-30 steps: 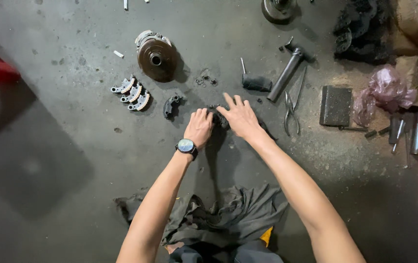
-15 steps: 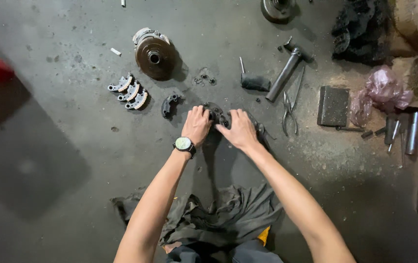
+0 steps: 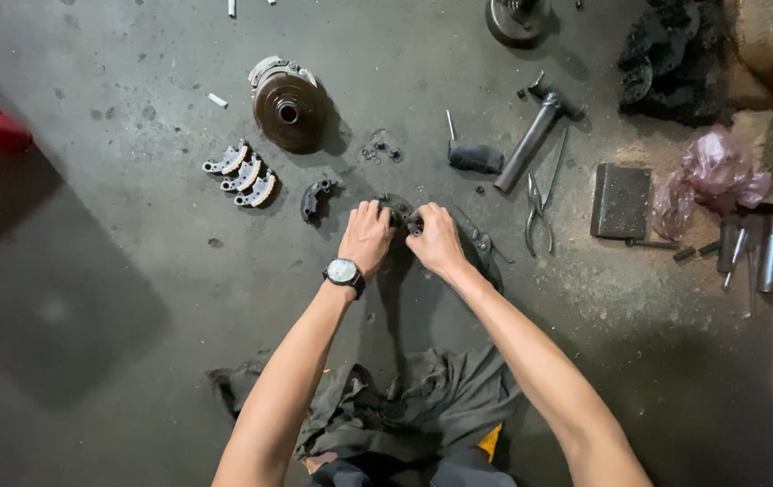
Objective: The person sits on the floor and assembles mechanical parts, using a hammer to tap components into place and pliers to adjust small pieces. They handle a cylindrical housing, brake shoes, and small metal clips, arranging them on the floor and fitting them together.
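Note:
Both hands meet over a small dark metal part (image 3: 402,216) lying on the concrete floor. My left hand (image 3: 366,236), with a wristwatch on the wrist, curls its fingers onto the part's left side. My right hand (image 3: 438,239) grips its right side with bent fingers. Most of the part is hidden under the fingers. A curved dark brake-shoe piece (image 3: 316,197) lies just left of my left hand. Three similar curved shoes (image 3: 241,173) sit further left in a row.
A round rusty drum assembly (image 3: 287,105) stands behind the hands. A hammer (image 3: 535,133), a short black-handled tool (image 3: 469,153) and pliers (image 3: 539,209) lie to the right, with a dark block (image 3: 622,200) and a pink plastic bag (image 3: 715,171). A grey rag (image 3: 404,406) lies near my legs.
My right hand has gone from spread fingers over the part to bent fingers gripping it. My left hand has closed in beside it on the same part.

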